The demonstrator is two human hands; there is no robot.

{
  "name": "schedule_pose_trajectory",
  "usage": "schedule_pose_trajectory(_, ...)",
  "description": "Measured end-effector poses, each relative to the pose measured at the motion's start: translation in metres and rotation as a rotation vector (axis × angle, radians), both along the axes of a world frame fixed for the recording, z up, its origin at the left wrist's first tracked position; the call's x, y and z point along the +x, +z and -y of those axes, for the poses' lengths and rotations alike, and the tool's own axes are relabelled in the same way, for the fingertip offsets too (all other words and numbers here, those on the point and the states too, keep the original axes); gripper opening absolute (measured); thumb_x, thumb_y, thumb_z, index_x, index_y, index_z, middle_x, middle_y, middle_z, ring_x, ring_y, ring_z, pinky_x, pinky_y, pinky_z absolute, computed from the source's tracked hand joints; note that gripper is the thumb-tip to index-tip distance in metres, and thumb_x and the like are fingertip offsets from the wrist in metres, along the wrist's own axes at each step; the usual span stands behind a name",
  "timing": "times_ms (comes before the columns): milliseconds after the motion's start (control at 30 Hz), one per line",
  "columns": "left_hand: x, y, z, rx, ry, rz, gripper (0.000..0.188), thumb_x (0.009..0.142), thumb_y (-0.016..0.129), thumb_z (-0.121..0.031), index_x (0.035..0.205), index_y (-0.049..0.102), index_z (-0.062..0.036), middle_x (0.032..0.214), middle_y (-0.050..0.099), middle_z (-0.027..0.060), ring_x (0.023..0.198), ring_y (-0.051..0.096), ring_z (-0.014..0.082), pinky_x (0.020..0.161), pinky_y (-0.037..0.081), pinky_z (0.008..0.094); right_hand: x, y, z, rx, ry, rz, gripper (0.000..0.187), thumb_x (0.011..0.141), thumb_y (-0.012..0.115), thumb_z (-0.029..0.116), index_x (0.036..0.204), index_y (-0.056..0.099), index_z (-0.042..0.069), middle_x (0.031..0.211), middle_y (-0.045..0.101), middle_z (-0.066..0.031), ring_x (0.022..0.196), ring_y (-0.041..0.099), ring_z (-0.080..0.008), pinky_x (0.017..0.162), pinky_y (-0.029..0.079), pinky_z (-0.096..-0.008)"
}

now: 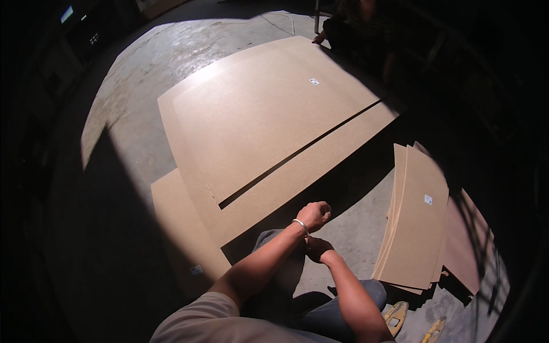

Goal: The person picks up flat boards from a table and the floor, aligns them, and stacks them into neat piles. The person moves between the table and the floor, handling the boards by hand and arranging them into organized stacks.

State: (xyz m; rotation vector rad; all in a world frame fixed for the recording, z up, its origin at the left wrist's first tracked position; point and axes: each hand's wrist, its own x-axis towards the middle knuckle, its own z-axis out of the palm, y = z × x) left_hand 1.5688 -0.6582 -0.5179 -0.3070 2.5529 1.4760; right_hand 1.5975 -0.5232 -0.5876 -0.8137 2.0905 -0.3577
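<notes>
The left hand (314, 215) is closed into a fist, raised just past the near edge of the large board (269, 123). Its fingers are curled tight; whether they grip anything cannot be told. A pale bracelet (301, 225) circles that wrist. The right hand (316, 247) sits directly below the left one, in shadow, crossing under the left wrist; the state of its fingers cannot be told, and nothing is seen in it.

The large board lies flat on the concrete floor (143, 74), in strong sunlight. A long dark cut (297, 151) runs across it from the far right edge toward the near left and ends short of the left edge, so that the narrow strip (309, 171) on the near side is parted from the main sheet along most of its length. A small white label (314, 82) is stuck to the far part of the main sheet. A second board (183, 228) lies under the large one and shows at its near left corner.

To the right, well apart from the large board, a stack of narrower boards (414, 220) lies fanned out on the floor, the top one bearing a small white label (428, 199). Two yellow sandals (417, 323) show near the lower edge. At the far side, another person's hand (318, 39) rests at the far edge of the large board.
</notes>
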Motion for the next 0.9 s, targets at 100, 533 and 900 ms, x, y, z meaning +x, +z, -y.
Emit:
schedule_pose_trajectory(100, 0.0, 0.002, 0.001, 0.013, 0.018, -0.004, 0.026, 0.085, 0.06, -0.022, 0.105, 0.068, -0.0076, 0.101, 0.07, 0.0163, 0.094, 0.067, 0.0334, 0.084, 0.054, 0.0395, -0.001, 0.012, 0.003, 0.053, -0.025, 0.024, 0.044, 0.096, 0.04, 0.042, 0.126, 0.051, 0.012, 0.116, 0.064, -0.0184, 0.109, 0.06, -0.0335, 0.093, 0.047, -0.0417)
schedule_pose_trajectory(533, -0.003, 0.006, 0.009, 0.016, 0.086, 0.003, 0.032, 0.086, 0.06, -0.017, 0.113, 0.063, -0.0007, 0.111, 0.067, 0.019, 0.105, 0.063, 0.0332, 0.092, 0.05, 0.0383, -0.006, 0.055, 0.006, 0.04, -0.115, 0.089, 0.043, 0.094, 0.049, 0.038, 0.128, 0.053, 0.012, 0.117, 0.065, -0.0153, 0.11, 0.061, -0.0302, 0.093, 0.047, -0.038)
schedule_pose_trajectory(900, 0.0, -0.032, 0.06, 0.131, 0.324, -0.019, 0.034, 0.087, 0.062, -0.016, 0.116, 0.06, 0.0041, 0.11, 0.067, 0.0196, 0.105, 0.064, 0.0271, 0.09, 0.05, 0.0344, -0.011, 0.043, -0.008, -0.046, -0.146, 0.035, 0.04, 0.091, 0.055, 0.029, 0.126, 0.053, 0.01, 0.113, 0.065, -0.0184, 0.107, 0.061, -0.0339, 0.09, 0.048, -0.0416)
